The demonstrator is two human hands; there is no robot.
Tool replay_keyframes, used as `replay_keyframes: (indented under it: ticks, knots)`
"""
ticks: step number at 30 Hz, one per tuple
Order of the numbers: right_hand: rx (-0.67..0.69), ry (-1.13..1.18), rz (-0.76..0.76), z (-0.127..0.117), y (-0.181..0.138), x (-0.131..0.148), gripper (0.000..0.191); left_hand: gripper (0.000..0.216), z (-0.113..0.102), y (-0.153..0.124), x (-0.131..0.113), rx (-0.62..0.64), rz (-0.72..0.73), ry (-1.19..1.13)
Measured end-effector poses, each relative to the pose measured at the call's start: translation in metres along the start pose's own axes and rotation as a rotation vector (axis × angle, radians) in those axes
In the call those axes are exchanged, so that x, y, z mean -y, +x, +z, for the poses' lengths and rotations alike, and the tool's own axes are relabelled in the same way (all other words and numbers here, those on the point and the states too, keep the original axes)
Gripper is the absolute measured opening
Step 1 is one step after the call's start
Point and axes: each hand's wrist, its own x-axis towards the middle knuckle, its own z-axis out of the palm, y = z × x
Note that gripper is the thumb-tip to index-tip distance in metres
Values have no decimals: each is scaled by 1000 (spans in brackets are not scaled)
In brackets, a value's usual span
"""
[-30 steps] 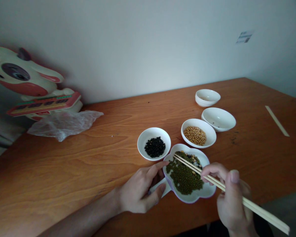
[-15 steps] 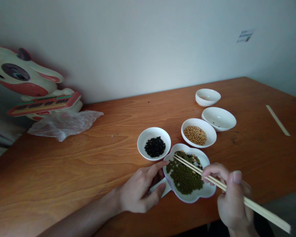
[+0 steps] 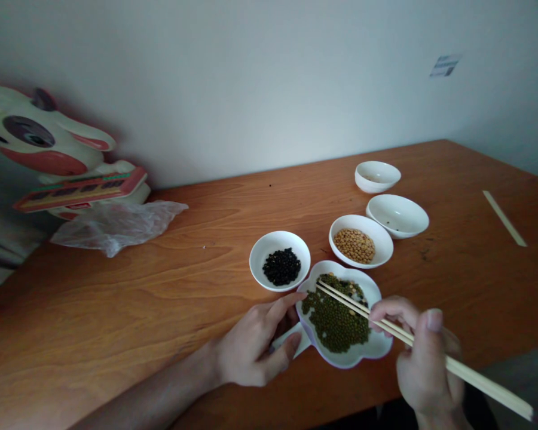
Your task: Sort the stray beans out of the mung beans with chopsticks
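Observation:
My right hand (image 3: 419,358) is closed around a pair of wooden chopsticks (image 3: 354,304), whose tips reach over the far left part of a flower-shaped white dish (image 3: 379,346). That dish holds mostly green beans (image 3: 336,322) with a few yellow and dark ones mixed in. My left hand (image 3: 255,346) grips the dish's left rim, thumb below and fingers curled along the edge. Just beyond stand a white bowl of black beans (image 3: 280,266) and a white bowl of yellow beans (image 3: 355,245).
Two more white bowls (image 3: 397,216) (image 3: 376,176) stand farther back on the wooden table (image 3: 138,298). A paper chopstick sleeve (image 3: 504,218) lies at the right. At the back left are a crumpled plastic bag (image 3: 116,224) and a white-and-red toy (image 3: 54,161) against the wall.
The chopsticks' rear end has dipped slightly lower at the right. The tips stay over the green beans, and my left hand has not moved.

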Motion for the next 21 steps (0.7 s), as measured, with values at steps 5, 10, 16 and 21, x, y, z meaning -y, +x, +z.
replay_keyframes:
  ticks: [5,10,16,21]
  knots:
    - [-32,21,-9,-2,-2,-1,79,72,1,-1,1,-8,14,-8]
    - [-153,135,29,-11,-4,14,85,73,0,-2,2,4,-7,-5]
    - [-250,390,8,7,2,51,82,72,0,-1,3,-12,25,-3]
    - [-154,272,32,23,7,53,85,72,1,-1,3,-12,20,-17]
